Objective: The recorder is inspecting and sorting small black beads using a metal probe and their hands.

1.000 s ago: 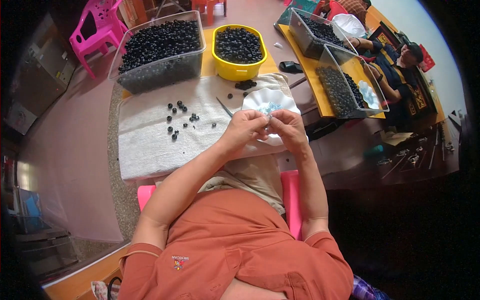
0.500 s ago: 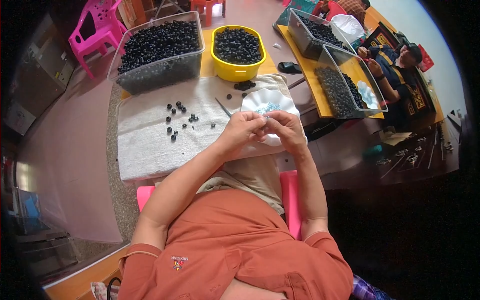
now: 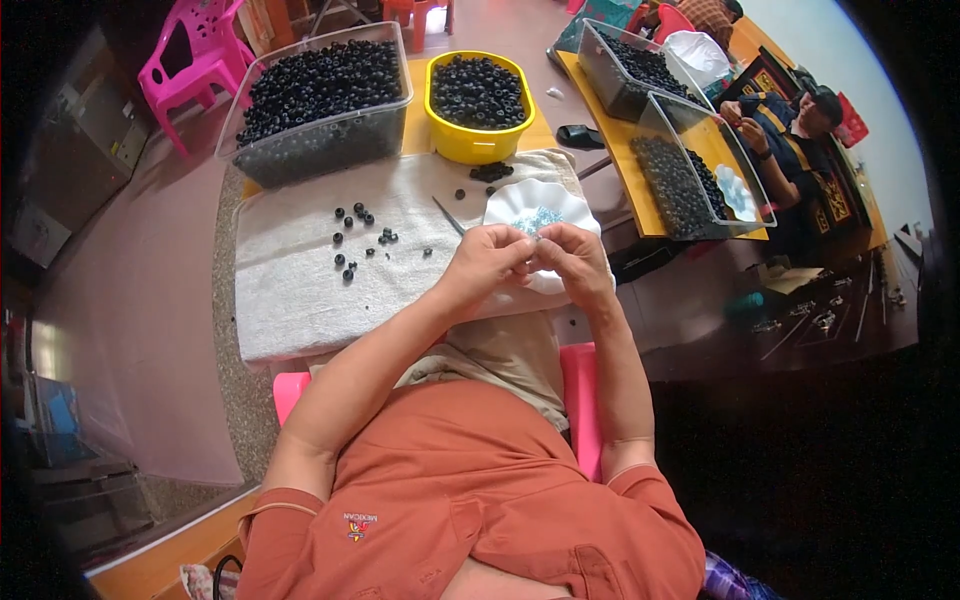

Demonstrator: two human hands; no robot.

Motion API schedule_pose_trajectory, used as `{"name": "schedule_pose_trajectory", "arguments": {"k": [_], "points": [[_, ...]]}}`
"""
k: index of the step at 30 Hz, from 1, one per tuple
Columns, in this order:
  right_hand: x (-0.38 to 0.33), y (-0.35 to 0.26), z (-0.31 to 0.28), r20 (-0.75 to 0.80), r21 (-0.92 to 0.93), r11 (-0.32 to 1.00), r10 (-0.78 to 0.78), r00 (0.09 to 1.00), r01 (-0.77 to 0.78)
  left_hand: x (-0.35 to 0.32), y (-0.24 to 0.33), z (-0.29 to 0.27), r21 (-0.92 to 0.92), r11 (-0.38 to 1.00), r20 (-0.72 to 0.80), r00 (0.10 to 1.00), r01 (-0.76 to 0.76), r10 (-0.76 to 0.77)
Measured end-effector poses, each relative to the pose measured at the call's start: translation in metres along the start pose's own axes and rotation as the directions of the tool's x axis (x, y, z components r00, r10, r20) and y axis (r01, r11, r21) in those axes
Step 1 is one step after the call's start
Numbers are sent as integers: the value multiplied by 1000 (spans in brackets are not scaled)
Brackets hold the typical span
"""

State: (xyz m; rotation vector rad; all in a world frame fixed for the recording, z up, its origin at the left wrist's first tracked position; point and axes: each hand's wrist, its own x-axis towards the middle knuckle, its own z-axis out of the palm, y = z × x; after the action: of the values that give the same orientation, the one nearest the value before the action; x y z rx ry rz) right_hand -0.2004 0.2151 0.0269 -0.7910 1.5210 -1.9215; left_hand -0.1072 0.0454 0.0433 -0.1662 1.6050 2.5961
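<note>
My left hand (image 3: 487, 264) and my right hand (image 3: 573, 262) meet fingertip to fingertip over the near rim of a white scalloped dish (image 3: 520, 204) that holds small pale blue pieces. Both hands pinch something tiny between them; it is too small to make out. Several loose black beads (image 3: 355, 240) lie scattered on the white towel (image 3: 300, 290) to the left of my hands. A thin dark tool (image 3: 448, 215) rests on the towel beside the dish.
A clear bin (image 3: 318, 100) and a yellow bowl (image 3: 478, 95) full of black beads stand at the towel's far edge. Two more clear bins (image 3: 680, 170) sit on a yellow table at right, where another person (image 3: 790, 130) works. A pink chair (image 3: 192, 55) stands far left.
My hands have stayed together over the dish, with only slight finger movement. Nothing else has shifted.
</note>
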Motion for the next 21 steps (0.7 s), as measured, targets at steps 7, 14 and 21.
{"name": "schedule_pose_trajectory", "arguments": {"k": [7, 14, 21], "points": [[-2, -4, 4, -22, -22, 1000, 18, 1000, -19, 0, 1, 1, 184, 978, -8, 995, -97, 101], [-1, 2, -1, -51, -26, 1000, -16, 999, 15, 2, -2, 2, 258, 957, -24, 989, -134, 145], [-1, 4, -2, -73, 30, 999, -18, 997, 21, 1, 0, 4, 191, 977, -43, 994, -95, 105]]}}
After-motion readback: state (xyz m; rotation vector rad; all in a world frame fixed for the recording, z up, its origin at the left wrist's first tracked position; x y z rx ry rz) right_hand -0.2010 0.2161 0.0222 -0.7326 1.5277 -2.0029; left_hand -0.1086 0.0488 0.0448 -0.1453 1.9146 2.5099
